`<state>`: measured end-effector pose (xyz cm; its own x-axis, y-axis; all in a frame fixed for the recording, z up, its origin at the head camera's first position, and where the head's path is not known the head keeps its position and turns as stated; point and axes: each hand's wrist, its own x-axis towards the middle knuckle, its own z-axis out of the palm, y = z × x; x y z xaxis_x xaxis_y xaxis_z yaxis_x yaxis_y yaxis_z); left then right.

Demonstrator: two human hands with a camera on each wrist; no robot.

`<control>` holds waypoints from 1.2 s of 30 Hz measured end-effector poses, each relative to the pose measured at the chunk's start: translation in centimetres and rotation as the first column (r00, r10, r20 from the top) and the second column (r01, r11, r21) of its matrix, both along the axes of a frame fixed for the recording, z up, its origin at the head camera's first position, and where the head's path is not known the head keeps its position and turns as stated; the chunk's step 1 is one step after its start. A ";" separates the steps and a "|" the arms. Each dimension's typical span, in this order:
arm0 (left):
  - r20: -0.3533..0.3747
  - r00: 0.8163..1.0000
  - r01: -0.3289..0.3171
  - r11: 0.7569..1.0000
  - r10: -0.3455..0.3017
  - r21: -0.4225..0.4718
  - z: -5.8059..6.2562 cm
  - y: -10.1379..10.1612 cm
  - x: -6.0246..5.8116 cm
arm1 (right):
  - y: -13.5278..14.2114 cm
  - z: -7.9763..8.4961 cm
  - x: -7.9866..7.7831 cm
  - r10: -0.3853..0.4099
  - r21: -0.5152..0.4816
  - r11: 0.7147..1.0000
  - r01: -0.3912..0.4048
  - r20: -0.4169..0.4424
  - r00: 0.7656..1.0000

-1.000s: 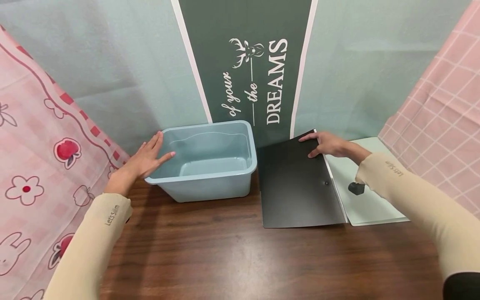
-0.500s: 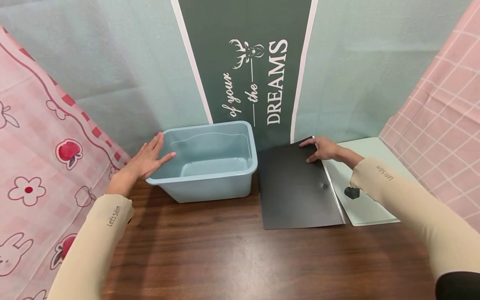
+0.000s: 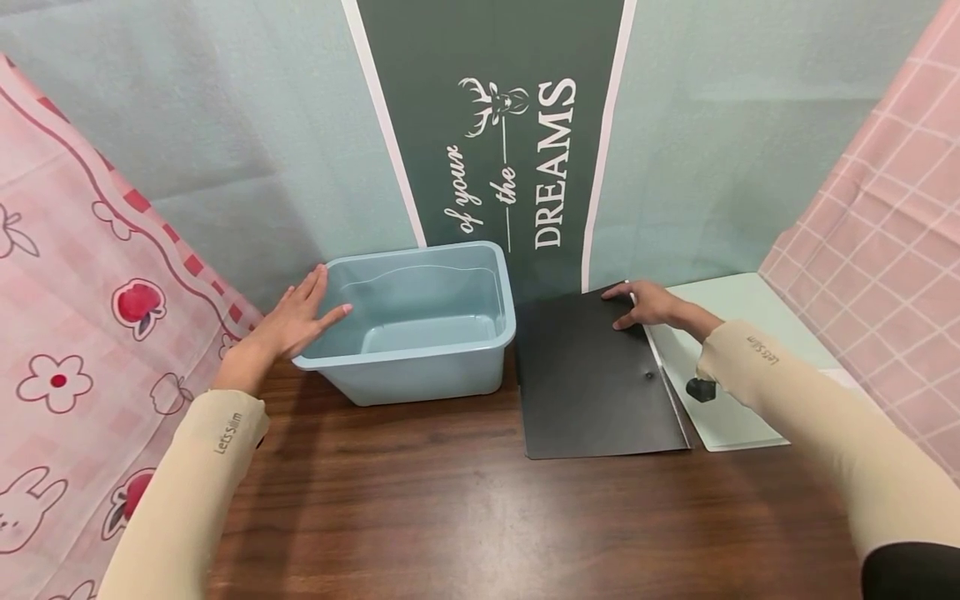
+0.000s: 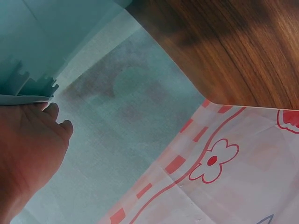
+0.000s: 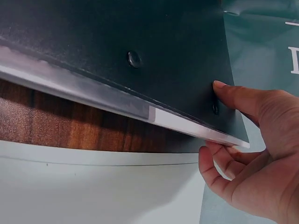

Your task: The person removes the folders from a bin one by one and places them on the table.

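My left hand (image 3: 288,323) rests at the left rim of a light blue plastic bin (image 3: 420,371). Its fingers lie straight along the rim and the thumb reaches over the inside. Beside the bin lies a black binder (image 3: 592,383), overlapping the tabletop. My right hand (image 3: 651,305) pinches the binder's far right corner. In the right wrist view the thumb is on the black cover (image 5: 177,56) and the fingers are under the pale spine edge (image 5: 182,123). That spine edge is raised above the wood. A pale green folder (image 3: 738,408) lies just right of the binder, partly under the right forearm.
The brown wooden table (image 3: 465,508) extends in front of the bin and binder. A green printed cloth (image 3: 495,167) hangs at the back. Pink patterned cloths stand at the left (image 3: 52,292) and at the right (image 3: 877,225). Inside the bin the bottom shows.
The binder's raised right edge has sunk and shifted slightly left, with my right hand and forearm moving along. More of the wood shows between binder and green folder. My left hand stays at the rim.
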<state>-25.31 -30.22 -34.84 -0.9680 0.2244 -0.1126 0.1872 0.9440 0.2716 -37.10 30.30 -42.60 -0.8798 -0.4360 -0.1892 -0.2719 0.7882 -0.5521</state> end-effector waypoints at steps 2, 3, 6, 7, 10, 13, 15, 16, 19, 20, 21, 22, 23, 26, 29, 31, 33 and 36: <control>0.000 1.000 0.000 1.000 0.000 -0.002 0.0 0.0 0.0 | 0.1 -0.3 -0.1 -0.003 0.013 1.000 0.003 -0.005 1.000; 0.000 1.000 0.001 1.000 -0.001 -0.001 0.0 0.0 0.0 | 0.1 -0.4 -0.2 -0.004 0.019 1.000 0.004 -0.007 1.000; 0.001 1.000 -0.001 1.000 0.001 -0.006 0.1 0.1 0.1 | 0.1 -0.8 -0.3 -0.013 0.037 0.999 0.014 -0.004 1.000; 0.002 1.000 0.000 1.000 0.000 -0.007 0.1 0.1 0.0 | 0.2 -0.8 -0.3 -0.015 0.042 0.999 0.015 -0.004 1.000; 0.005 1.000 0.001 1.000 -0.001 -0.011 0.2 0.2 0.0 | 0.3 -1.0 -0.4 -0.022 0.050 0.998 0.023 -0.010 1.000; 0.002 1.000 0.003 1.000 -0.003 -0.017 0.3 0.2 0.0 | 0.3 -1.1 -0.5 -0.028 0.055 0.998 0.029 -0.014 1.000; 0.000 1.000 0.006 1.000 -0.006 -0.015 0.4 0.2 0.0 | 0.3 -1.2 -0.6 -0.035 0.057 0.998 0.035 -0.013 0.999; -0.001 1.000 0.005 1.000 -0.005 -0.014 0.4 0.2 0.0 | 0.3 -1.3 -0.6 -0.039 0.058 0.998 0.040 -0.010 0.999; 0.001 1.000 0.008 1.000 -0.008 -0.013 0.5 0.1 0.0 | 0.3 -1.4 -0.7 -0.049 0.064 0.997 0.050 -0.015 0.999; 0.005 1.000 0.008 1.000 -0.008 -0.015 0.5 0.1 0.1 | 0.3 -1.5 -0.7 -0.049 0.066 0.997 0.050 -0.017 0.999; 0.008 1.000 0.010 1.000 -0.009 -0.017 0.5 0.1 0.1 | 0.3 -1.6 -0.6 -0.046 0.065 0.997 0.047 -0.021 0.999; 0.013 1.000 0.010 1.000 -0.010 -0.022 0.6 0.1 0.1 | 0.2 -1.6 -0.6 -0.042 0.067 0.997 0.044 -0.028 0.999; 0.017 1.000 0.012 1.000 -0.012 -0.025 0.6 0.1 0.1 | 0.2 -1.6 -0.6 -0.035 0.068 0.997 0.037 -0.034 0.999; 0.033 0.999 0.020 0.999 -0.018 -0.035 0.7 0.1 0.1 | 0.2 -1.6 -0.5 -0.015 0.077 0.997 0.019 -0.048 0.999; 0.041 0.999 0.025 0.999 -0.024 -0.038 0.7 0.0 -0.1 | 0.4 -1.5 -0.4 0.004 0.102 0.995 0.003 -0.076 0.997; 0.043 0.999 0.028 0.999 -0.027 -0.038 0.8 -0.1 -0.2 | 0.5 -1.2 -0.3 0.017 0.115 0.993 -0.005 -0.104 0.994; 0.045 0.999 0.029 0.999 -0.028 -0.036 0.9 -0.1 -0.2 | 0.7 -0.9 -0.2 0.026 0.125 0.992 -0.010 -0.126 0.992; 0.051 0.998 0.029 0.999 -0.027 -0.029 0.9 -0.2 -0.2 | 0.8 -0.2 -0.1 0.023 0.125 0.992 -0.005 -0.147 0.989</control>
